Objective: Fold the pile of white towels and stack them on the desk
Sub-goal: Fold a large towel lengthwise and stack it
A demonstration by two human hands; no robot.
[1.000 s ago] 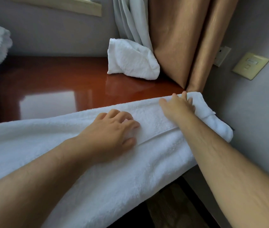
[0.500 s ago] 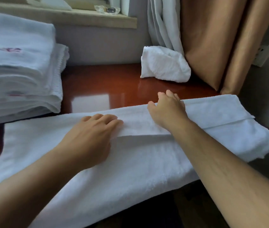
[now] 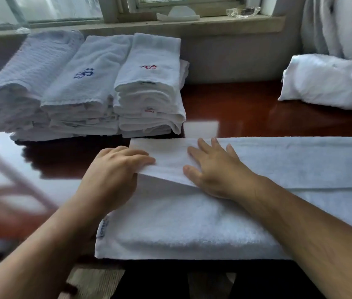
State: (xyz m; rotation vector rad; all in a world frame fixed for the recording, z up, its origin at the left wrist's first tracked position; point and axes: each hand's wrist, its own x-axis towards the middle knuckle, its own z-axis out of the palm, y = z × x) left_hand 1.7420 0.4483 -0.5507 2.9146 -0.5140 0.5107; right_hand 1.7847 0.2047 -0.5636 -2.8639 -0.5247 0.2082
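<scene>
A long white towel (image 3: 192,223) lies folded lengthwise along the near edge of the glossy red-brown desk (image 3: 246,104), running off to the right. My left hand (image 3: 114,171) sits at its left end with fingers over the edge of the folded-over top layer, thumb hidden beneath. My right hand (image 3: 216,167) presses flat on that top layer, fingers spread. Behind the left end stand three stacks of folded white towels (image 3: 149,87), side by side.
A crumpled white towel (image 3: 325,83) rests at the desk's back right, beside hanging white curtains (image 3: 334,24). A window sill (image 3: 192,24) with small items runs along the back. The floor shows below the desk's near edge.
Both hands slid left along the towel, from its right end to its left end. The view swung left, bringing the folded stacks into sight.
</scene>
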